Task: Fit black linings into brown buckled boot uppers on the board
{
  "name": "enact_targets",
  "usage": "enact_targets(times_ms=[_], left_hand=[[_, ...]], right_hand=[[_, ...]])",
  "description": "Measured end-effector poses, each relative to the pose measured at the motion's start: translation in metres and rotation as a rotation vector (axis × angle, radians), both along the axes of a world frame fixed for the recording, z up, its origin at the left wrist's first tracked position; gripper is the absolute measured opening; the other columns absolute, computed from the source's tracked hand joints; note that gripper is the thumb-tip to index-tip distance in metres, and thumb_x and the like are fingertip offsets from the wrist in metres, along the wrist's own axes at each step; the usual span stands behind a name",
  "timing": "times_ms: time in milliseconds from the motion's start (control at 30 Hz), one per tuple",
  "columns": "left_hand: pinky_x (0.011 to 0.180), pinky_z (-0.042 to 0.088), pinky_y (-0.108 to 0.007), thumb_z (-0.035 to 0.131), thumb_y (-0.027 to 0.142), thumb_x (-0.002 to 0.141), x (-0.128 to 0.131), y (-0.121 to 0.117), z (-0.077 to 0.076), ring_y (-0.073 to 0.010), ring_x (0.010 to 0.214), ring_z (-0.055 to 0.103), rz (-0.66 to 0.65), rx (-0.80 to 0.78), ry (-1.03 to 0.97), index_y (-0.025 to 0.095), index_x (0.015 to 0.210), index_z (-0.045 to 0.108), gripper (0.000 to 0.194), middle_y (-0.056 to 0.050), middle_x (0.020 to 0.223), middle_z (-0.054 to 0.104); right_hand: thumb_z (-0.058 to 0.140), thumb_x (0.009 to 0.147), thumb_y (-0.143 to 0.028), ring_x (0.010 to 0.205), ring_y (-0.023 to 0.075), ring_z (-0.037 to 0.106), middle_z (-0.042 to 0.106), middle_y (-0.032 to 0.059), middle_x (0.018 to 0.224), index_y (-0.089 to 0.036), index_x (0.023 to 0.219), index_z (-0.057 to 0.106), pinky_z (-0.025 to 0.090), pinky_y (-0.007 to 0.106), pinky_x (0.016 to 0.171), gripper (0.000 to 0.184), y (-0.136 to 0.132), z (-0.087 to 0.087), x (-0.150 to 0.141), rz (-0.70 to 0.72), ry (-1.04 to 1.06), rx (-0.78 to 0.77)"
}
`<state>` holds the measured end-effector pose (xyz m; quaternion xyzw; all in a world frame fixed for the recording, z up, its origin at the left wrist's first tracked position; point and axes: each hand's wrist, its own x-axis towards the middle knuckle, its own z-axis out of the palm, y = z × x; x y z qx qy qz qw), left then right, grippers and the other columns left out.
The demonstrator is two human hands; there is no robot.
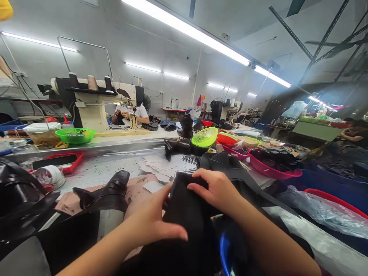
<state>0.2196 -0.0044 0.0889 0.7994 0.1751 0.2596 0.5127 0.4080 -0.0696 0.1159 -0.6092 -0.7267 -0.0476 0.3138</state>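
Between my hands stands a folded black boot-upper piece point(186, 203), its top corner pointing up and its lower part merging with dark material below. My right hand point(217, 189) pinches its upper right edge between thumb and bent fingers. On the other side, my left hand point(153, 216) steadies the piece, thumb lying across the front and fingertips hidden behind it. Left of that hand, a shiny black boot part point(113, 189) rests on a pinkish board point(143, 182). More flat black pieces point(222, 161) lie just beyond my right hand.
White paper pieces point(156, 166) lie on the table ahead. A sewing machine point(94, 107) stands behind, with a co-worker point(140, 113) beyond it. Baskets, including a lime one point(204, 137) and a pink one point(276, 172), sit to the right. A red tray point(79, 157) is at left.
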Motion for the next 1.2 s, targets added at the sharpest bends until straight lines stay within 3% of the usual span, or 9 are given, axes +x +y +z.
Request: enact_targets(times_ms=[133,267,367,533,700,800,933,1067,1200], left_hand=[[0.067,0.051,-0.031,0.072,0.031,0.060,-0.009,0.020,0.016,-0.0216,0.072,0.064,0.166,-0.255,-0.061,0.017,0.082,0.066,0.027,-0.003,0.076,0.069],[0.049,0.049,-0.023,0.078,0.026,0.051,-0.031,0.049,0.033,-0.0165,0.053,0.063,0.207,-0.562,-0.224,0.016,0.072,0.065,0.027,-0.001,0.063,0.068],[0.049,0.050,-0.022,0.079,0.021,0.049,-0.042,0.061,0.037,-0.0162,0.053,0.063,0.191,-0.580,-0.213,0.016,0.072,0.065,0.028,-0.001,0.063,0.069],[0.058,0.051,-0.022,0.081,0.018,0.046,-0.047,0.073,0.029,-0.0150,0.060,0.063,-0.053,-0.491,-0.098,0.014,0.070,0.066,0.029,-0.002,0.066,0.069],[0.077,0.050,-0.030,0.084,0.034,0.041,-0.052,0.068,0.035,-0.0251,0.088,0.062,-0.205,-0.399,-0.145,0.017,0.097,0.065,0.062,-0.006,0.093,0.068],[0.082,0.048,-0.031,0.079,0.037,0.052,-0.048,0.059,0.042,-0.0270,0.098,0.059,-0.173,-0.349,-0.193,0.020,0.109,0.059,0.063,-0.006,0.104,0.065],[0.081,0.049,-0.033,0.079,0.023,0.052,-0.034,0.046,0.043,-0.0283,0.102,0.056,-0.081,-0.248,-0.191,0.020,0.117,0.051,0.071,-0.008,0.109,0.062],[0.089,0.045,-0.037,0.078,0.019,0.051,-0.018,0.035,0.035,-0.0280,0.108,0.052,0.026,-0.094,-0.180,0.018,0.120,0.046,0.076,-0.009,0.115,0.058],[0.094,0.040,-0.041,0.074,0.027,0.060,-0.011,0.031,0.027,-0.0261,0.103,0.055,0.350,-0.045,-0.316,0.016,0.105,0.056,0.050,-0.007,0.105,0.063]], right_hand=[[0.059,0.078,-0.028,0.080,0.0187,0.063,0.067,0.0042,0.093,-0.021,0.118,0.049,0.048,0.029,0.069,0.042,-0.006,0.023,0.012,0.140,-0.011,-0.077],[0.050,0.084,-0.026,0.094,0.0153,0.060,0.060,0.0040,0.115,-0.025,0.133,0.033,0.049,0.025,0.076,0.052,-0.013,0.045,0.035,0.521,0.033,-0.270],[0.046,0.086,-0.018,0.096,0.0133,0.060,0.062,0.0035,0.112,-0.023,0.127,0.044,0.047,0.022,0.079,0.042,-0.018,0.053,0.037,0.645,-0.023,-0.238],[0.041,0.080,-0.013,0.098,0.0158,0.060,0.064,0.0047,0.108,-0.016,0.119,0.053,0.046,0.022,0.080,0.042,-0.023,0.071,0.022,0.834,-0.037,-0.298],[0.040,0.078,-0.012,0.099,0.0175,0.059,0.062,0.0016,0.112,-0.022,0.119,0.051,0.046,0.027,0.083,0.044,-0.011,0.083,0.011,0.589,-0.221,-0.302],[0.046,0.082,-0.021,0.083,0.0188,0.062,0.064,0.0015,0.099,-0.025,0.096,0.062,0.048,0.031,0.073,0.021,0.001,0.083,-0.002,0.294,-0.401,-0.212],[0.058,0.077,-0.032,0.083,0.0264,0.062,0.049,0.0125,0.124,-0.018,0.087,0.062,0.048,0.038,0.066,0.017,0.015,0.076,-0.022,-0.056,-0.622,-0.081],[0.054,0.076,-0.018,0.086,0.0271,0.062,0.054,0.0134,0.119,-0.016,0.092,0.058,0.049,0.037,0.066,0.016,0.025,0.060,-0.033,-0.042,-0.554,0.039],[0.057,0.073,-0.015,0.108,0.0246,0.051,0.044,0.0110,0.129,-0.018,0.111,0.048,0.046,0.037,0.082,0.039,0.036,0.035,-0.028,0.163,-0.037,0.276]])
